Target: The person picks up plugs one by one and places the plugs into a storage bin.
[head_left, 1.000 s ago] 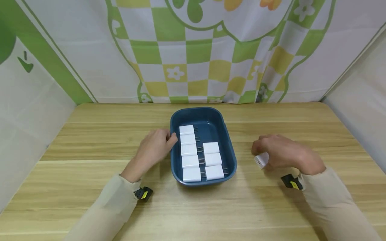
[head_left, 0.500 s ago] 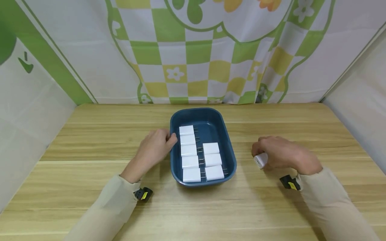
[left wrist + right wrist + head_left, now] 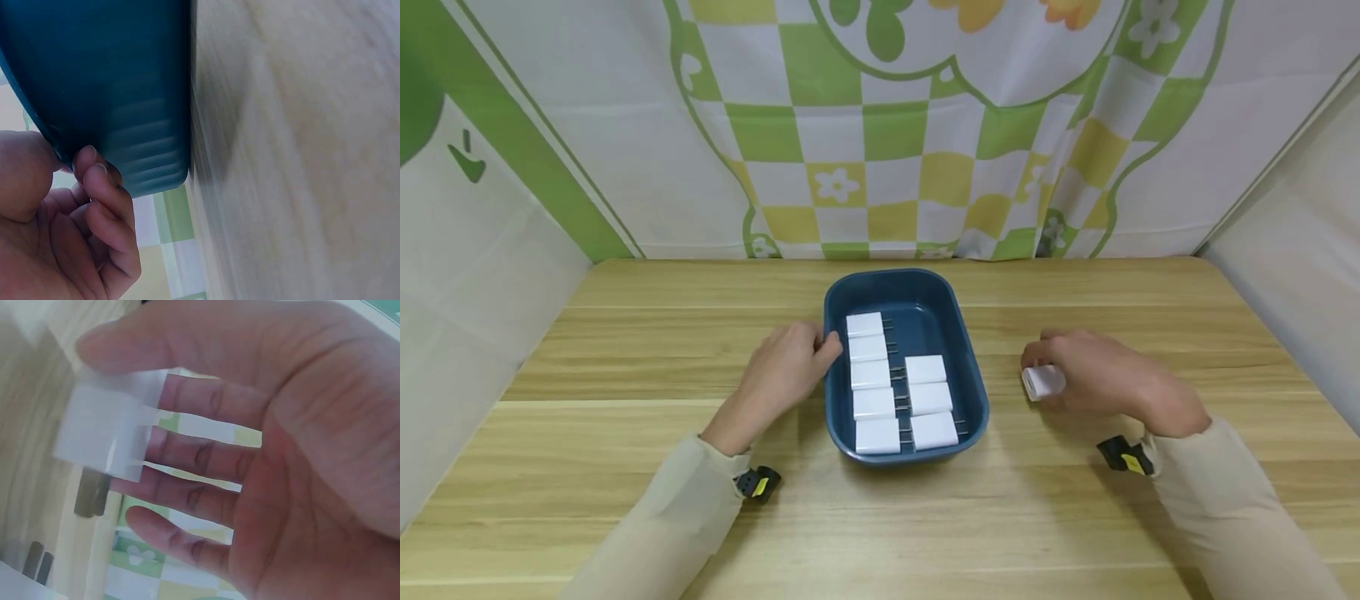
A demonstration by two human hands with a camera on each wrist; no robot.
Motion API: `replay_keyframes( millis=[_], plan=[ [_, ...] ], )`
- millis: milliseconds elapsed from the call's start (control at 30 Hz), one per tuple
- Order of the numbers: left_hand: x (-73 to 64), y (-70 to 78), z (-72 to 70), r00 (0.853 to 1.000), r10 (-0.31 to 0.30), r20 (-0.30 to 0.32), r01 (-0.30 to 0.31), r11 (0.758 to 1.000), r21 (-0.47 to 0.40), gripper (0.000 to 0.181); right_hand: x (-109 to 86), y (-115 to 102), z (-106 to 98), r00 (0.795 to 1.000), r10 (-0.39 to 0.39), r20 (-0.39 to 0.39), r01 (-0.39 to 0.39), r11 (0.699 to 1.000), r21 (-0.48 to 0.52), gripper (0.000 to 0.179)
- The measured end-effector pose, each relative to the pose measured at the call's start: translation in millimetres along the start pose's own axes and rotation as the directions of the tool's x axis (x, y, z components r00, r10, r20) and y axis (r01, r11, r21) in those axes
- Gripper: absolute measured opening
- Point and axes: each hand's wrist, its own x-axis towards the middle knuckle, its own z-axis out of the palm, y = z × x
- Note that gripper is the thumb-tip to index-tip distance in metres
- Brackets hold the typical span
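Note:
My left hand (image 3: 786, 358) grips the left rim of a dark blue dish (image 3: 921, 325), thumb on one side and curled fingertips beneath the lip in the left wrist view. White plug chargers (image 3: 870, 373) lie inside it: a longer column at left and three at right, metal prongs pointing right. To the right of the dish, my right hand (image 3: 1101, 375) pinches another white charger (image 3: 1043, 382), its port end facing left. In the right wrist view the thumb lies across that charger (image 3: 109, 425) against the fingers, and its prongs (image 3: 92, 492) stick out below.
The dish stands on a wooden table (image 3: 700, 500). Behind it hangs a green, yellow and white checked curtain (image 3: 895, 129). At the lower left of the right wrist view, part of another white charger (image 3: 22, 589) with two prongs shows near the table.
In my right hand the charger has turned, its port end swinging from down-left to left and slightly up. The left hand and the dish have stayed in place.

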Motion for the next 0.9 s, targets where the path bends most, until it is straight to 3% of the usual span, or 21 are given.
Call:
replay_keyframes(
  millis=[200, 467, 900],
  plan=[
    [0.5, 0.9, -1.0, 1.000, -0.003, 0.001, 0.003, 1.000, -0.002, 0.043, 0.3, -6, -9, 0.995, -0.022, -0.097, 0.022, 1.000, 0.004, 0.035],
    [1.1, 0.7, -1.7, 1.000, -0.009, 0.001, 0.009, 1.000, -0.008, 0.043, 3.5, -15, -20, 0.964, -0.101, -0.247, 0.079, 0.992, -0.099, 0.036],
    [0.3, 0.2, -1.0, 1.000, -0.010, 0.002, 0.010, 1.000, -0.002, 0.043, 24.7, -43, -32, 0.955, -0.108, -0.277, 0.084, 0.992, -0.097, 0.040]
  ],
)
